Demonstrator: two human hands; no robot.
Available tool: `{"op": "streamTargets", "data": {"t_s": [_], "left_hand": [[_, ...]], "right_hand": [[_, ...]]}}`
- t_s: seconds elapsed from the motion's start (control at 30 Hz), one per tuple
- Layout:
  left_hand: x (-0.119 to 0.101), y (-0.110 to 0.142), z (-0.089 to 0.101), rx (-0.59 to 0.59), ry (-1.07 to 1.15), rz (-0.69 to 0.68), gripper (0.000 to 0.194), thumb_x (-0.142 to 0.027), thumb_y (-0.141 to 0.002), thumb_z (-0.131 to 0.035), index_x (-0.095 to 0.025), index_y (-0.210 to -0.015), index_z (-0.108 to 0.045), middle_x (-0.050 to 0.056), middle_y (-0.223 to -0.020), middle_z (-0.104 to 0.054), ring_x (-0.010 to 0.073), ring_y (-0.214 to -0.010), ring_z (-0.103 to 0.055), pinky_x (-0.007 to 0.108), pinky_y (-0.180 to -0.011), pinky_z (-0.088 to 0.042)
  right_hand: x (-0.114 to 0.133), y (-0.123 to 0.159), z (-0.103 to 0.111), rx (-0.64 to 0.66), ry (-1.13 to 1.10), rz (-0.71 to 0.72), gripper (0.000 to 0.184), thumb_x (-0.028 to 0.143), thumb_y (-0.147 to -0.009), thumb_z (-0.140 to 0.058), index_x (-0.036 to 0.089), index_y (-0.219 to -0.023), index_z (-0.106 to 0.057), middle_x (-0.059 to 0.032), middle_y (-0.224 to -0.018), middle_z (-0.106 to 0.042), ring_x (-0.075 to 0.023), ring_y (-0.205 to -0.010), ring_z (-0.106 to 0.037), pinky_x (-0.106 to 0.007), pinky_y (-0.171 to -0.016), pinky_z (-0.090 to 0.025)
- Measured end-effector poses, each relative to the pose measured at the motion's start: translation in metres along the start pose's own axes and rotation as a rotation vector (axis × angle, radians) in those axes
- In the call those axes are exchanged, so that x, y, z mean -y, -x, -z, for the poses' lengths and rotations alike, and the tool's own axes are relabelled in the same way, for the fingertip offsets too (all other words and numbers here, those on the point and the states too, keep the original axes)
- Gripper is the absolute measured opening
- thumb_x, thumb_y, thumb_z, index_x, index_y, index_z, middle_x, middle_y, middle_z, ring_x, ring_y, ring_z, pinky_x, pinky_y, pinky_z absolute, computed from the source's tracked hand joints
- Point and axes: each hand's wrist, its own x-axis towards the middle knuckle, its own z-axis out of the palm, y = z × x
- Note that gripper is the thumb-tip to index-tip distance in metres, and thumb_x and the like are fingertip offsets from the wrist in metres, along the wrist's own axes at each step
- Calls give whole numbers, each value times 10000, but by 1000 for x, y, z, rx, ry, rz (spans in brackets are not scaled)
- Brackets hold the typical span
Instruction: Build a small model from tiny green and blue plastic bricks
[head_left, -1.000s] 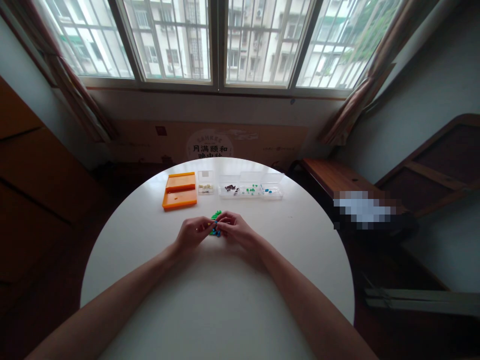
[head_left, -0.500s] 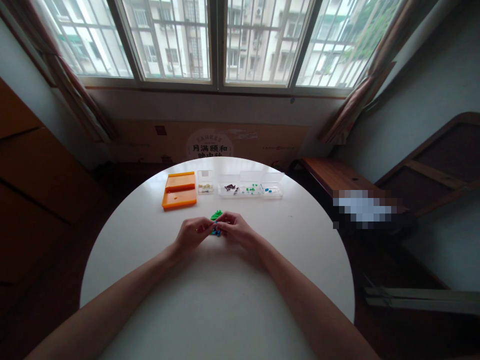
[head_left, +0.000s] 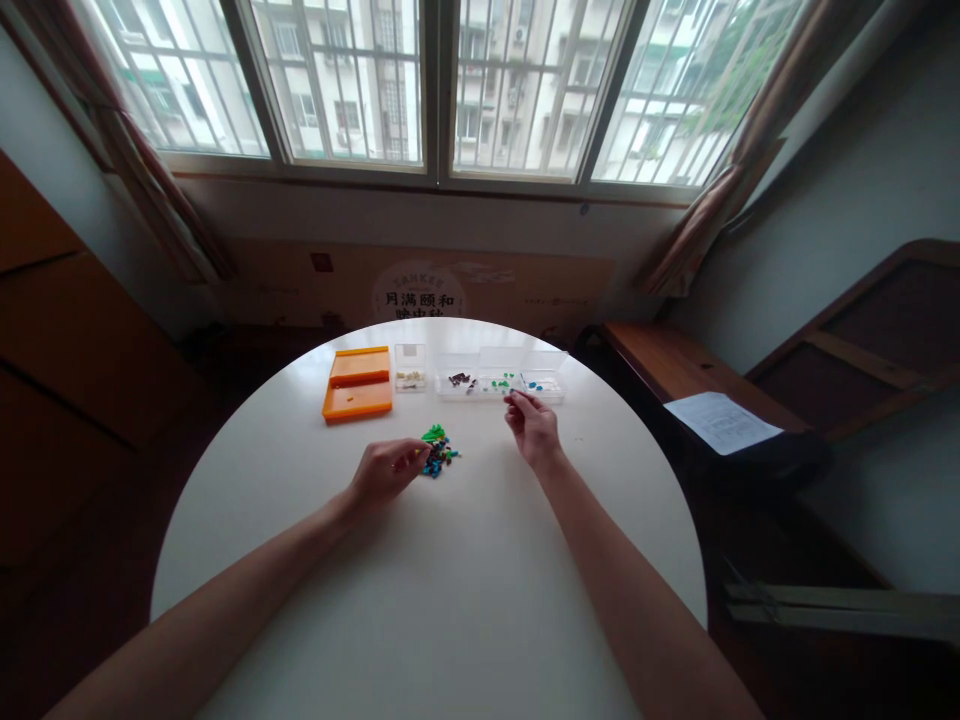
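A small pile of green, blue, dark and yellow plastic pieces [head_left: 438,456] lies on the white round table [head_left: 450,580]. My left hand [head_left: 390,468] is at the pile's left edge, thumb and fingertips closed together; anything between them is too small to make out. My right hand [head_left: 534,428] hovers at the front of the clear compartment box [head_left: 468,396], its fingers pinched. Whatever they hold is too small to name. Dark, green and blue pieces lie in separate compartments of that box.
An open orange case [head_left: 358,398] with one tiny piece in it stands at the back left. Beside it is a small clear box [head_left: 410,370] with pale pieces. A sheet of paper [head_left: 724,422] lies on the wooden bench [head_left: 660,350] at the right.
My right hand has moved away from my left hand, right and forward to the clear compartment box, uncovering the pile. My left hand has stayed nearly in place.
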Motion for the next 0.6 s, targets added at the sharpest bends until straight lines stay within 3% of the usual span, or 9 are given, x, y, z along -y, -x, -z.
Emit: {"op": "streamTargets", "data": {"t_s": [0.2,0.43,0.6], "left_hand": [[-1,-1,-1,14,-15,30,187,-260,-833,-546,-136,-819,-685,-7,-553,-599,59,-452,-486,147,-485,-401],[-7,-3,-3,24,-12,28,195,-254,-832,-532,-136,-795,-684,-7,-529,-590,59,-444,-479,144,-477,-388],[-11,-5,-1,23,-18,14,196,-252,-834,-530,-134,-794,-682,-13,-507,-568,58,-435,-467,145,-481,-386]], "right_hand": [[13,-27,28,-310,-31,87,121,128,-637,-715,125,-676,-601,0,-593,-654,-43,-454,-547,-119,-418,-488],[15,-54,28,-403,92,121,195,173,-622,-747,136,-624,-556,15,-529,-627,-56,-419,-548,-124,-364,-471],[11,-53,25,-408,115,136,204,212,-613,-749,128,-644,-566,23,-523,-615,-37,-408,-519,-112,-371,-431]]}}
